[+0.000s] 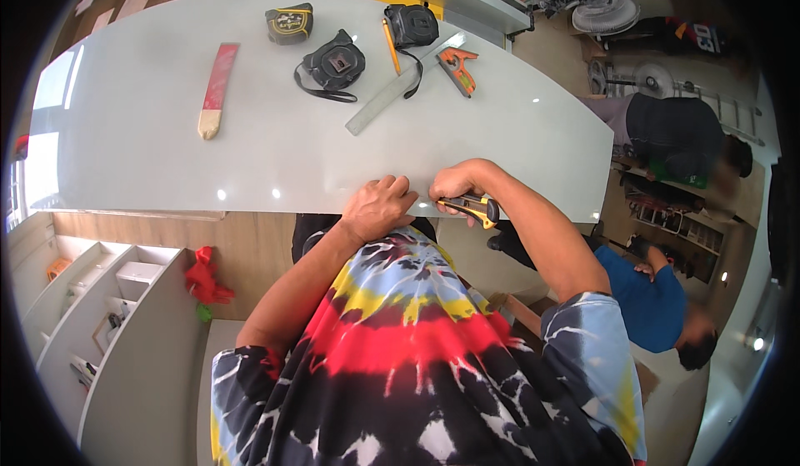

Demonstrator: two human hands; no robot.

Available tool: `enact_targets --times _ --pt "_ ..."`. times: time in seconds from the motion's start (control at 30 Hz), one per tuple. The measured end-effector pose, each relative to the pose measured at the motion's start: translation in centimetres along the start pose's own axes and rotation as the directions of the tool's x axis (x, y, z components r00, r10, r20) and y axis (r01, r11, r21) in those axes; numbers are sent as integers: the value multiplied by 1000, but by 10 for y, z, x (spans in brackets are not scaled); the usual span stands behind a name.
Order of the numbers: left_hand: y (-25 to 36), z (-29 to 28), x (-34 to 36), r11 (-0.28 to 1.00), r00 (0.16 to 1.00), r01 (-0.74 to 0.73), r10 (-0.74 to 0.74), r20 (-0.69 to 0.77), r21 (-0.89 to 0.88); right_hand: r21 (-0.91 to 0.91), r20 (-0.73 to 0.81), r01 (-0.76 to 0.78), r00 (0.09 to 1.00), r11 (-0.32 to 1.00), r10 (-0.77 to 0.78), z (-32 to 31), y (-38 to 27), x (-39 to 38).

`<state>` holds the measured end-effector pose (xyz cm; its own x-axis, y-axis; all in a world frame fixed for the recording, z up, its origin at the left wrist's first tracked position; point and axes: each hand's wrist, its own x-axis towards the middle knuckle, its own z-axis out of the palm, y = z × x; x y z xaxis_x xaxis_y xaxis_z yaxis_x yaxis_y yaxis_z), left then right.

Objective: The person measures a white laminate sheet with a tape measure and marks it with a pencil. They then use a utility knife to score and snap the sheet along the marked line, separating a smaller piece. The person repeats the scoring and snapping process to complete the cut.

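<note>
My right hand [457,181] is closed around a yellow and black utility knife [477,209] at the near edge of the white table [275,149]. Just left of it, my left hand [379,205] rests at the same edge with its fingers curled; whatever they hold, if anything, is hidden. Beyond the hands lies a combination square with a steel rule [382,104] and an orange head [458,69]. A yellow pencil [391,47] leans by a black tape measure [411,26]. Another black tape measure [335,61] with a strap sits left of it.
A yellow and black tape measure [289,24] and a flat red stick with a beige end [218,87] lie farther left. White shelving [137,349] stands below left, near a red cloth [205,279]. Two people [675,137] are at the right, with fans [606,12] behind.
</note>
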<state>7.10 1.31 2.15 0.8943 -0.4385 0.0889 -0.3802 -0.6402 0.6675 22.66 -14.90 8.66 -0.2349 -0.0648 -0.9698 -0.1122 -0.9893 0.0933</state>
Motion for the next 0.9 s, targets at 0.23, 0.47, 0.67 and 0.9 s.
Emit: enact_targets --times 0.23,0.47,0.67,0.9 --pt "-1 3 -2 1000 1000 -8 7 -25 -13 -35 -22 42 999 998 -43 4 -4 -25" --pt "1 1 0 1000 1000 -5 5 -19 22 22 -439 337 849 941 -294 -19 45 -123" --pt "4 4 0 997 999 1 1 -33 76 304 -747 706 593 640 -299 31 74 -8" --pt "12 -5 -1 996 998 58 -56 -40 71 346 -889 930 368 128 -273 50 124 65"
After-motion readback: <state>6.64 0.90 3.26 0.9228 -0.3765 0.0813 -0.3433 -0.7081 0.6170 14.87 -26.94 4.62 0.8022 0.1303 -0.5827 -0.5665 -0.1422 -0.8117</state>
